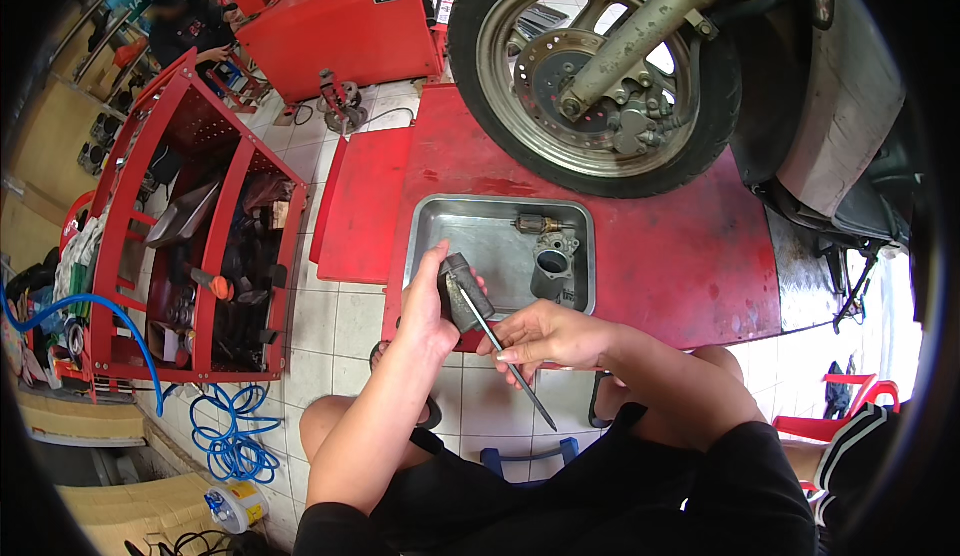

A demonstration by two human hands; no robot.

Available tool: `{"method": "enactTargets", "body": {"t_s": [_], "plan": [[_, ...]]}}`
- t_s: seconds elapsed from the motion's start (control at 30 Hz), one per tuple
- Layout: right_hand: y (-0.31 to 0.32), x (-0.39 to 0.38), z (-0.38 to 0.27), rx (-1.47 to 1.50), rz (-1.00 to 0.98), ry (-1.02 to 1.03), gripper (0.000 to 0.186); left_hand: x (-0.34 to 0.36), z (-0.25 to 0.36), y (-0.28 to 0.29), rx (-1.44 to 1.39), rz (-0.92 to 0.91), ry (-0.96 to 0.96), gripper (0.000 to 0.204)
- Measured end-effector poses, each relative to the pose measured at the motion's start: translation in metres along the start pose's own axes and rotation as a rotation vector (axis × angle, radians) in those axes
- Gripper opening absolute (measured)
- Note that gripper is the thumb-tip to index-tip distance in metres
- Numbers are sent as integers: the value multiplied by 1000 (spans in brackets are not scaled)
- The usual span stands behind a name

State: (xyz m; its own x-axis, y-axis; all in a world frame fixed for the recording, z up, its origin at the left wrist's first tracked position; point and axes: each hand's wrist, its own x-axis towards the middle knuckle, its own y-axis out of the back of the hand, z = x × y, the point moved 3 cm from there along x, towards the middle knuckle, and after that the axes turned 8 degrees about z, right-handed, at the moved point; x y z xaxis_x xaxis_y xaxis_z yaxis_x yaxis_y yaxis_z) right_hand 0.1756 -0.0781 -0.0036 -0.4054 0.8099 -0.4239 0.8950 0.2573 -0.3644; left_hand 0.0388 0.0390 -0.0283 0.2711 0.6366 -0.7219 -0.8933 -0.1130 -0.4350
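Over a silver rectangular metal tray's (440, 221) near side, left hand (428, 306) gripping a dark grey cylindrical metal part (462, 291), slim tapered metal rod (531, 393) with upper end at that part, right hand (545, 336) pinching the rod, grey cast-metal housing (548, 286) beyond.

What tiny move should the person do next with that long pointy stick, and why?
Maybe slide the long thin grey metal rod gently along the dark grey cylindrical part: its pale upper end appears to meet that part's surface, the bare left hand grips the part, and the bare right hand pinches the rod, so a small stroke looks steady.
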Motion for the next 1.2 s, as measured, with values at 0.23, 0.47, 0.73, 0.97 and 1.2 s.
{"method": "enactTargets", "body": {"t_s": [0.23, 0.47, 0.73, 0.97, 1.2], "plan": [[0, -2, -1, 25, -6, -25, 34, 1, -1, 0, 27, 16, 1, 40], [4, 2, 7, 188, -82, -106, 38, 5, -4, 2, 30, 3, -2, 40], [2, -3, 1, 177, -112, -52, 47, 2, -9, 1, 48, -8, 3, 41], [5, 6, 9, -67, 73, -8, 43, 8, -10, -1, 48, -17, 29, 41], [-7, 2, 0, 25, 1, -89, 38, 9, -10, 0, 33, -23, 36, 41]]}}
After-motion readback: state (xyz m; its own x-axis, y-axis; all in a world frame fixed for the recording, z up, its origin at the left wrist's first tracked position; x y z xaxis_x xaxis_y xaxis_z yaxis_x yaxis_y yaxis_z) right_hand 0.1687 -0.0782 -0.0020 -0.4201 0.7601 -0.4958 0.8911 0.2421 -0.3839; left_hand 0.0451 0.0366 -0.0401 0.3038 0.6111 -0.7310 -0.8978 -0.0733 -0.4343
